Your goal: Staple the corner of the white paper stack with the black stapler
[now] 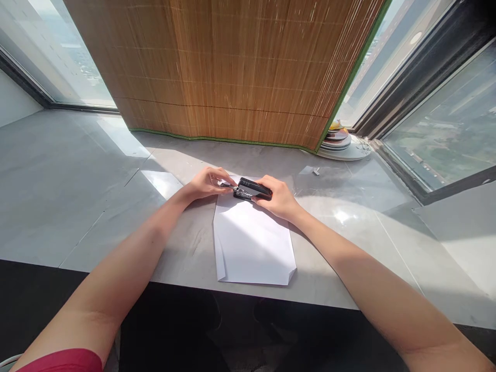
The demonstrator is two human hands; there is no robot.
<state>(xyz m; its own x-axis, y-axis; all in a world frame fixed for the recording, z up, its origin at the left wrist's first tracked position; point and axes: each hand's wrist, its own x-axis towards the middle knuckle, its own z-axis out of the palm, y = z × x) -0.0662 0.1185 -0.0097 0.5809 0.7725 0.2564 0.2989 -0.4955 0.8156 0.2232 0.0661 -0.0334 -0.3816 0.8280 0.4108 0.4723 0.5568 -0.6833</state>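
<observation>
A black stapler lies on its side over the top of a stack of white paper. Wrapped round its right end are the fingers of my right hand. At the other end, my left hand pinches a small dark and metallic part that sticks out of the stapler; fingers hide some of it. Silvery metal shows along the stapler's near side. Several paper corners are bent, and the left edge is folded over. Shadow crosses the upper part of the sheets.
All this rests on a grey marble-look ledge with a dark drop along its front edge. A bamboo blind hangs behind. Stacked plates stand at the back right, and a small white piece lies before them. Windows flank both sides.
</observation>
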